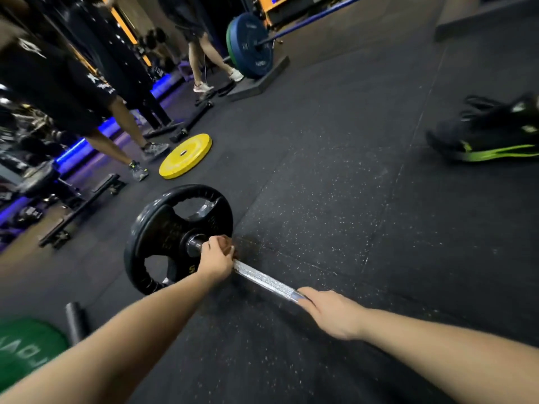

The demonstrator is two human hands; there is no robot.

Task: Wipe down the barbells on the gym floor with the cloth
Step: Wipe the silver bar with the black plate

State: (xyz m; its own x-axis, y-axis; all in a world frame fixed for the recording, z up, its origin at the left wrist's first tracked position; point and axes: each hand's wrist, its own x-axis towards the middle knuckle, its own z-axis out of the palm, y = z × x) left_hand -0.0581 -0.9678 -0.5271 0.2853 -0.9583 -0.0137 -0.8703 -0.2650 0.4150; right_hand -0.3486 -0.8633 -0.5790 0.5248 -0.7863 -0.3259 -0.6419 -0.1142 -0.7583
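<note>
A chrome barbell bar [264,279] lies on the black rubber floor with a black plate [163,228] on its far end. My left hand [217,258] grips the bar right beside the plate, with a reddish-brown cloth [229,247] bunched under its fingers. My right hand [332,312] curls over the near part of the bar and hides it from there on.
A yellow plate [186,156] lies flat beyond the barbell. A green plate [26,351] and a black roller [76,320] lie at the lower left. Two people's legs stand at the left. A loaded blue barbell [250,43] sits at the back. A black-green bag [490,132] lies at the right.
</note>
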